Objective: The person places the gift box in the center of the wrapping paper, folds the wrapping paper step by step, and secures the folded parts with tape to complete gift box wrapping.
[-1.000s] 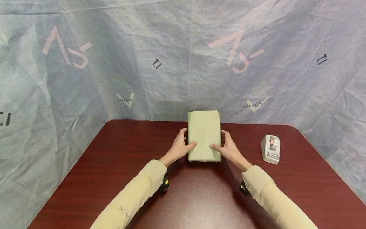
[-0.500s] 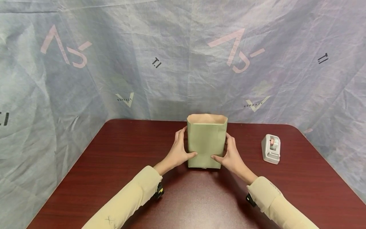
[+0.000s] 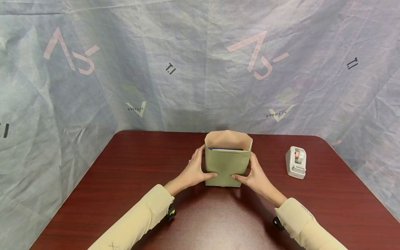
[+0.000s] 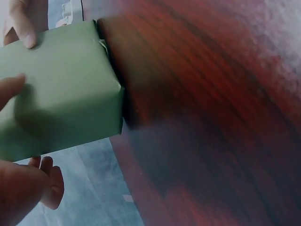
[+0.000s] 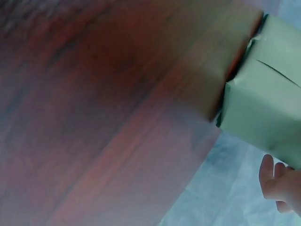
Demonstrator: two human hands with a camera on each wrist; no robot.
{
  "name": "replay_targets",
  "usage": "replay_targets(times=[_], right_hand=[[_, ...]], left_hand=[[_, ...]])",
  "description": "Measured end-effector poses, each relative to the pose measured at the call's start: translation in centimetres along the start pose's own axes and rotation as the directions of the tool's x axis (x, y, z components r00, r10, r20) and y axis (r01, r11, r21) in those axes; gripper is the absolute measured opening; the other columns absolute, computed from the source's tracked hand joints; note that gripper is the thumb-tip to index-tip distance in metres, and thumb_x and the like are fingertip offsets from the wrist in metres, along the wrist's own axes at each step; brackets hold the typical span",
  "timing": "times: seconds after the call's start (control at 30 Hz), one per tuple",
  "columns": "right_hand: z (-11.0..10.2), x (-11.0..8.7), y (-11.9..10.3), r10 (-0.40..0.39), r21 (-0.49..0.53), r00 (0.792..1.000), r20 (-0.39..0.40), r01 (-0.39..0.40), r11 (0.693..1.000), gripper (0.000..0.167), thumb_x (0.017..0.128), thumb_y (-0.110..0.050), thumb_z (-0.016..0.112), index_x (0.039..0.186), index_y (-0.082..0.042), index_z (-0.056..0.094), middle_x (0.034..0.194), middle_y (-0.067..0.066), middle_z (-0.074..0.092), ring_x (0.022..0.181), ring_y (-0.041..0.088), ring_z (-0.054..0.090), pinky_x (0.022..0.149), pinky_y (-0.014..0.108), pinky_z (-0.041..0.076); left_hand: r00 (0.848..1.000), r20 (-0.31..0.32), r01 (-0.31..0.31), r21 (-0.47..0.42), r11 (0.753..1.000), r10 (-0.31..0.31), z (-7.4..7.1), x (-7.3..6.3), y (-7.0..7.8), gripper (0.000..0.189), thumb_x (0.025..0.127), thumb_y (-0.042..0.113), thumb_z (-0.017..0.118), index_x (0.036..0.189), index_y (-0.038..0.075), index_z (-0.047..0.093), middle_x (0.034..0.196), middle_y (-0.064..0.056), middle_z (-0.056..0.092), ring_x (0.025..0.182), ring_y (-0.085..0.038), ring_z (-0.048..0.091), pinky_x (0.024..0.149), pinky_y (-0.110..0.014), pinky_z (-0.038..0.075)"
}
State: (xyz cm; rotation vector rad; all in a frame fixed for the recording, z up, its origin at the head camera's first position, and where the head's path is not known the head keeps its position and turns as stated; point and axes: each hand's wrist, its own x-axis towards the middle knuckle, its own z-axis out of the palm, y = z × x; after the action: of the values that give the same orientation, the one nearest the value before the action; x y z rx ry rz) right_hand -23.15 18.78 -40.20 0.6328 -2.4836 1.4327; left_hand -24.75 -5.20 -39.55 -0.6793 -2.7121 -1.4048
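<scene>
A green paper package (image 3: 226, 166) stands upright at the middle of the table, its wrapping open at the top. Inside the opening, the paper's tan inner side (image 3: 228, 139) shows, with a thin blue-and-white edge (image 3: 226, 149) of something within. My left hand (image 3: 193, 170) grips the package's left side, thumb across the front. On the opposite side my right hand (image 3: 257, 175) holds it the same way. The left wrist view shows the package's lower end (image 4: 70, 84); a slit or fold line (image 5: 277, 71) crosses its face in the right wrist view. Fingertips behind the package are partly hidden.
A white tape dispenser (image 3: 296, 162) sits on the right of the dark red wooden table (image 3: 140, 156). Behind the table's far edge hangs a grey printed cloth (image 3: 187, 86), which also covers the sides.
The package has swung from leaning back, front face toward me, to upright, so its open top and the blue edge inside now show. Both hands came slightly nearer with it.
</scene>
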Motion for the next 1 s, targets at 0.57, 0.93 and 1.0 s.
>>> replay_targets(times=[0.57, 0.93, 1.0], right_hand=[[0.1, 1.0, -1.9, 0.119, 0.294, 0.992, -0.033, -0.104, 0.95, 0.055, 0.09, -0.015, 0.058, 0.134, -0.009, 0.026, 0.119, 0.012, 0.046, 0.094, 0.004, 0.057, 0.076, 0.026, 0.051], [0.8, 1.8, -2.4, 0.238, 0.247, 0.963, -0.125, -0.202, 0.948, 0.053, 0.085, -0.022, 0.065, 0.126, -0.008, 0.033, 0.114, 0.008, 0.049, 0.09, 0.007, 0.055, 0.077, 0.024, 0.047], [0.9, 1.9, -2.5, 0.246, 0.245, 0.96, -0.136, -0.208, 0.947, 0.052, 0.086, -0.022, 0.064, 0.125, -0.008, 0.034, 0.112, 0.007, 0.05, 0.089, 0.007, 0.055, 0.076, 0.025, 0.047]], left_hand=[[1.0, -0.014, -0.016, -0.311, 0.95, 0.013, 0.0, 1.1, 1.1, 0.072, 0.09, 0.032, 0.056, 0.146, 0.023, 0.011, 0.143, -0.005, 0.032, 0.124, -0.021, 0.043, 0.095, -0.042, 0.042], [0.988, -0.13, 0.028, -0.368, 0.929, -0.081, 0.8, 1.8, 1.7, 0.055, 0.088, 0.031, 0.06, 0.134, 0.015, 0.033, 0.121, -0.008, 0.05, 0.1, -0.02, 0.055, 0.081, -0.033, 0.047], [0.983, -0.139, 0.056, -0.374, 0.926, -0.116, 1.0, 1.8, 1.8, 0.054, 0.088, 0.03, 0.06, 0.133, 0.016, 0.034, 0.122, -0.008, 0.05, 0.101, -0.021, 0.055, 0.082, -0.035, 0.047]])
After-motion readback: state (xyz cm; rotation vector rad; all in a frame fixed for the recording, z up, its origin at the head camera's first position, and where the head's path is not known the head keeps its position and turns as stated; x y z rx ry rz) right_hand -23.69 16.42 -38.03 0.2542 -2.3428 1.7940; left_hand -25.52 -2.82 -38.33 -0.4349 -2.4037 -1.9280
